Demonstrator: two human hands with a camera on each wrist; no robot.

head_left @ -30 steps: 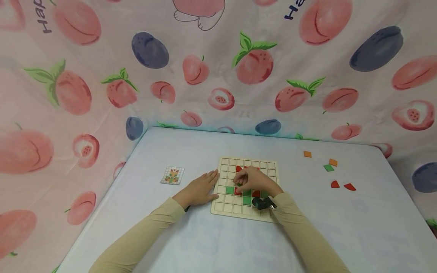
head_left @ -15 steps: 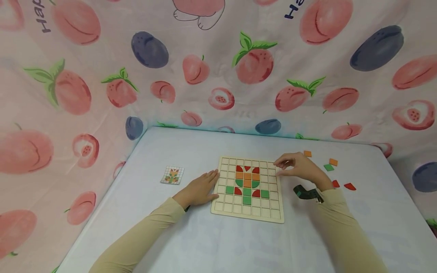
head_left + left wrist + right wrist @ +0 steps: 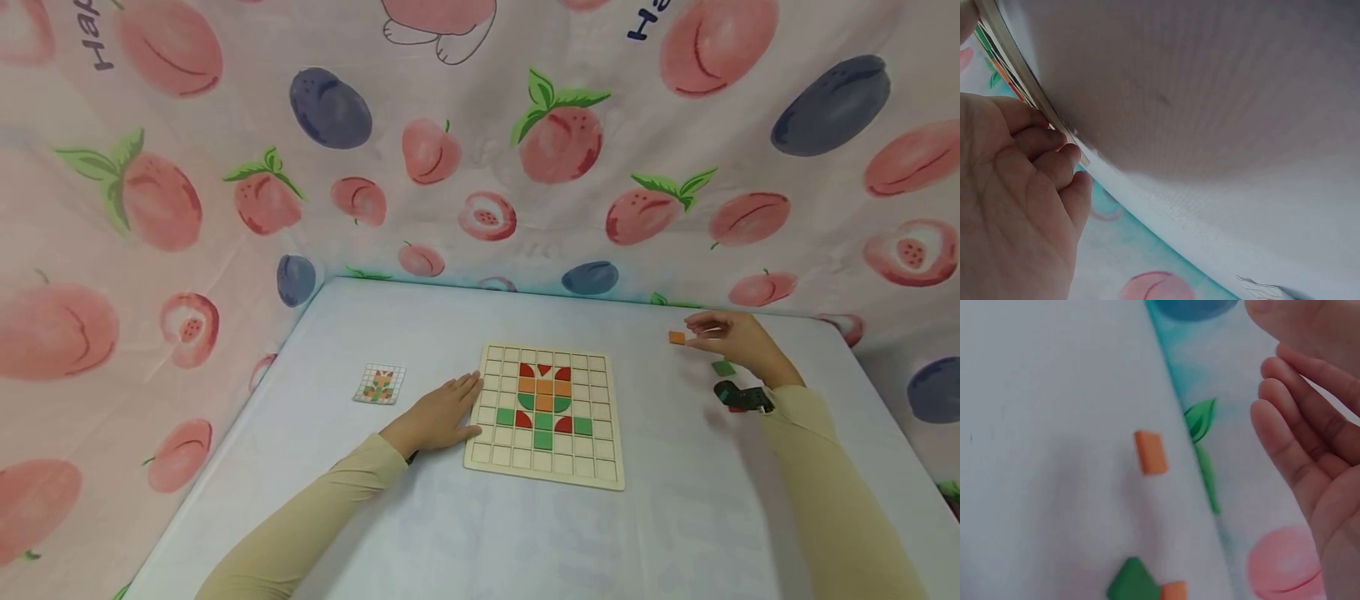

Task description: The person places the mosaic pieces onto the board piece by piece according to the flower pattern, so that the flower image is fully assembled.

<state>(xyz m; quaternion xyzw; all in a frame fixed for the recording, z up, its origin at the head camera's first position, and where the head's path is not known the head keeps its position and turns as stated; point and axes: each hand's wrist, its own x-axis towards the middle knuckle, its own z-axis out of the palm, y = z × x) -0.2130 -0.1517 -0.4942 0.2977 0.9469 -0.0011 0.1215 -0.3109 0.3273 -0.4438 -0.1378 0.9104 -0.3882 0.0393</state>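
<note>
A wooden grid board (image 3: 495, 454) lies mid-table with red, orange and green tiles set in a flower-like figure (image 3: 543, 402). My left hand (image 3: 437, 414) rests at its left edge, fingers extended; the left wrist view shows the fingertips against the board's rim (image 3: 1025, 81). Over the back right of the table, my right hand (image 3: 738, 342) has thumb and fingers apart with nothing between them. Its fingertips are beside an orange square tile (image 3: 677, 337). A green diamond tile (image 3: 723, 367) lies below the hand. Another orange tile (image 3: 1174, 590) shows only in the right wrist view.
A small pattern card (image 3: 379, 384) with a coloured flower on a grid lies left of the board. One red tile (image 3: 737, 409) is partly covered by the right wrist's camera. A fruit-print cloth (image 3: 480, 150) hangs behind the table.
My right hand has moved off the board, out to the right and back toward the loose tiles, uncovering the tiles on the board. The left hand stays at the board's edge.
</note>
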